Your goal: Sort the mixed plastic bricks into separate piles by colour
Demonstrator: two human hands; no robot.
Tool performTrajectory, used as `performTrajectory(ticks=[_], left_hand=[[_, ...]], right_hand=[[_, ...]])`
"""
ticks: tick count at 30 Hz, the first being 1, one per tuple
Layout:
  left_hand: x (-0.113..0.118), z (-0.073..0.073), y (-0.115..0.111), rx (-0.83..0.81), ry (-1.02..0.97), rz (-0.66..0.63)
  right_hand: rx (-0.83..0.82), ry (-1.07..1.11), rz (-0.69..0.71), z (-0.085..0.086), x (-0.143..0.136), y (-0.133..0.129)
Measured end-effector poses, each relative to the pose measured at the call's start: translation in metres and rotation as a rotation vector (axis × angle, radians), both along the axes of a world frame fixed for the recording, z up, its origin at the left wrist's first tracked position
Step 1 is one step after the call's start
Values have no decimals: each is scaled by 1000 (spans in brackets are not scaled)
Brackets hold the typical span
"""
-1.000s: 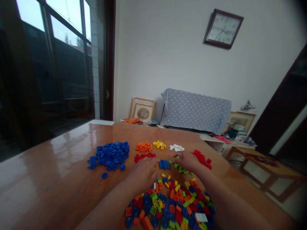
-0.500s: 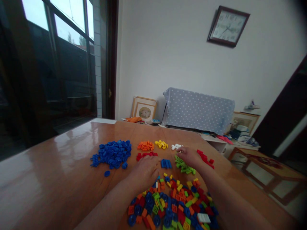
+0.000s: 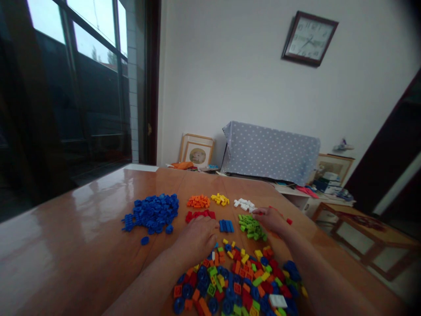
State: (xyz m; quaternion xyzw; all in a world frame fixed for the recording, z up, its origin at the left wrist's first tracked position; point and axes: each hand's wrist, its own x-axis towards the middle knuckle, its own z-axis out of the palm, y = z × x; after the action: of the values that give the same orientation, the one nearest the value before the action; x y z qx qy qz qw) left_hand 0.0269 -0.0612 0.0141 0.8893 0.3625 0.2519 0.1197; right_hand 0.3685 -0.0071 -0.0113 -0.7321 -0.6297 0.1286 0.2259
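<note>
My left hand (image 3: 200, 235) is low over the table, between the red bricks (image 3: 200, 215) and the mixed heap. Its fingers are curled down, and whatever they hold is hidden beneath them. Beside its fingertips lie joined blue bricks (image 3: 226, 226). My right hand (image 3: 271, 220) hovers at the right edge of the lime-green bricks (image 3: 251, 227), just short of the white bricks (image 3: 244, 204). Its fingers point left, loosely extended, with nothing visible in them. My right forearm partly covers more red bricks. Nearest me spreads the mixed heap of coloured bricks (image 3: 241, 281).
A large blue pile (image 3: 156, 213) lies on the left, with a loose blue round piece (image 3: 144, 240) before it. Orange bricks (image 3: 198, 201) and yellow bricks (image 3: 220, 199) form small piles farther back. The glossy wooden table (image 3: 88, 245) ends near a cloth-covered object (image 3: 271, 151).
My right hand has drawn back from the white bricks, toward the right and slightly nearer me. More of the white pile shows now. My left hand stays nearly in place.
</note>
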Motion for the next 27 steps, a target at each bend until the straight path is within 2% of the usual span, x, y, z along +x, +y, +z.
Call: performTrajectory(ticks=[10,17,22,25,27], left_hand=[[2,-7,4,19,11,-11],[2,-7,3,-2,29,-28],[5,-6,2,9,52,-30],[6,-8,2,16,59,-34],[6,-10,3,29,60,-31]], right_hand=[[45,36,23,-4,11,-9],[47,83,100,6,12,-44],[-77,105,190,9,9,-78],[-228,95,255,10,-1,-95],[-267,55,273,12,-10,-101]])
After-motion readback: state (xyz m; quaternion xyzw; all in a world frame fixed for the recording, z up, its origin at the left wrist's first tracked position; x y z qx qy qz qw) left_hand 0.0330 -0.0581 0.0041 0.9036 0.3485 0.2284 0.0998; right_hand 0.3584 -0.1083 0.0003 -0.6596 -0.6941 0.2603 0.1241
